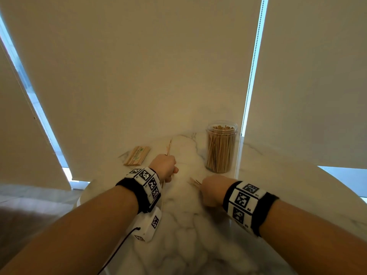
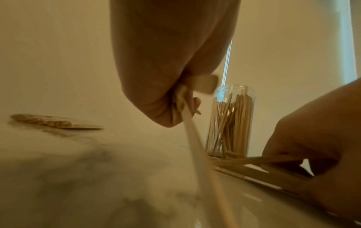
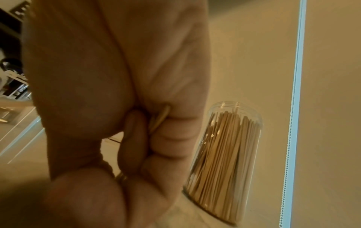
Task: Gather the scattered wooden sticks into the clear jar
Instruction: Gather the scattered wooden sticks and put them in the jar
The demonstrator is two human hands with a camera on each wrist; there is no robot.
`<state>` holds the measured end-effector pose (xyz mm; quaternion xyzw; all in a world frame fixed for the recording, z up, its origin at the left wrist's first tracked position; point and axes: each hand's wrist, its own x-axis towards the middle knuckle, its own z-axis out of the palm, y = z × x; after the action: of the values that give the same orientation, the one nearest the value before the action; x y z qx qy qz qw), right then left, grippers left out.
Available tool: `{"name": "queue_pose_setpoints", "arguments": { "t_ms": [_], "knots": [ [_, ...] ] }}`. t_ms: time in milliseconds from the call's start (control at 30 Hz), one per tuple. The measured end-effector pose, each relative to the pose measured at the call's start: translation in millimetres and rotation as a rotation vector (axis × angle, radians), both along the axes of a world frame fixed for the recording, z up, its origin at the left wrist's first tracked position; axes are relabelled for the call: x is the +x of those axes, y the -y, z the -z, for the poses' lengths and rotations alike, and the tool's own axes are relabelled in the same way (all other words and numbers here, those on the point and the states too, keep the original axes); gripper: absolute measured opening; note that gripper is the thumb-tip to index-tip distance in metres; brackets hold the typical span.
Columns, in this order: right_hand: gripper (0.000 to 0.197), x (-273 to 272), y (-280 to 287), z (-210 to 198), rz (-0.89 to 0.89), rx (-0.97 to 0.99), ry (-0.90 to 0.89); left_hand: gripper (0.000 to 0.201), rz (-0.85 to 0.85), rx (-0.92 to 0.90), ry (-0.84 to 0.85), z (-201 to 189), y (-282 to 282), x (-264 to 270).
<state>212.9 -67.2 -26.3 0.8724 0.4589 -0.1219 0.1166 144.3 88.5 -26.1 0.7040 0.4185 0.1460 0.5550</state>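
Wooden sticks (image 1: 169,148) within both fists' grip

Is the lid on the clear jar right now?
No. The clear jar stands open-topped on the marble table, its threaded rim bare and stick tips showing at the mouth.

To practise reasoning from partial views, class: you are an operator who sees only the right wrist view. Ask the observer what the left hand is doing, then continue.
Observer: The left hand grips a bundle of sticks whose ends poke out beyond the knuckles.
Operator: Are there any sticks away from the clear jar?
Observer: Yes, a flat packet of sticks lies on the marble table, left of the left hand.
Operator: I see one stick end in my fist. Are there more?
Observer: The left wrist view shows the right hand holding several sticks low over the table.
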Motion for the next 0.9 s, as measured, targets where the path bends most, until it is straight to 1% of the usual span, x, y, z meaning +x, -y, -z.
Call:
{"name": "queue_pose_setpoints", "arguments": {
  "t_ms": [100,167,233,300,433,500,600,700,733,800,867,900],
  "knots": [
    [0.041,1.3,2.9,10.2,-0.064,-0.078,0.044,0.016,0.019,-0.055,0.055,-3.2,9.1,-1.7],
    [0.036,-1.7,4.8,6.0,-0.076,-0.061,0.036,0.015,0.011,-0.080,0.091,-3.0,10.0,0.1],
    [0.029,-4.4,6.7,-0.6,-0.107,0.003,0.048,0.015,-0.011,-0.092,0.116,-2.2,9.7,1.7],
    [0.028,-3.6,7.7,-3.3,-0.117,0.025,0.059,0.015,-0.041,-0.095,0.129,-0.6,8.9,2.0],
    [0.028,-1.1,12.3,-2.1,-0.084,-0.037,0.034,0.016,-0.066,-0.113,0.156,0.9,7.5,-2.0],
    [0.030,-0.6,14.7,-0.3,-0.079,-0.047,0.025,0.016,-0.046,-0.149,0.178,0.4,11.6,-5.2],
    [0.032,0.5,18.8,0.7,-0.065,-0.054,0.019,0.013,0.009,-0.230,0.257,0.0,17.9,-8.2],
    [0.031,5.8,23.5,-4.4,-0.049,-0.025,-0.038,0.015,0.066,-0.218,0.259,1.8,20.3,-6.8],
    [0.030,8.6,24.3,-8.3,-0.050,-0.007,-0.065,0.019,0.068,-0.225,0.270,2.0,20.3,-5.5],
    [0.034,15.7,27.8,-18.1,0.000,0.083,-0.174,0.030,0.050,-0.262,0.319,1.2,21.8,-1.1],
    [0.034,24.9,28.0,-27.4,0.054,0.209,-0.267,0.038,0.039,-0.295,0.390,-4.3,27.6,4.1],
    [0.033,28.2,27.3,-32.4,0.102,0.310,-0.336,0.040,0.044,-0.299,0.431,-8.2,32.0,6.8]
  ]
}}
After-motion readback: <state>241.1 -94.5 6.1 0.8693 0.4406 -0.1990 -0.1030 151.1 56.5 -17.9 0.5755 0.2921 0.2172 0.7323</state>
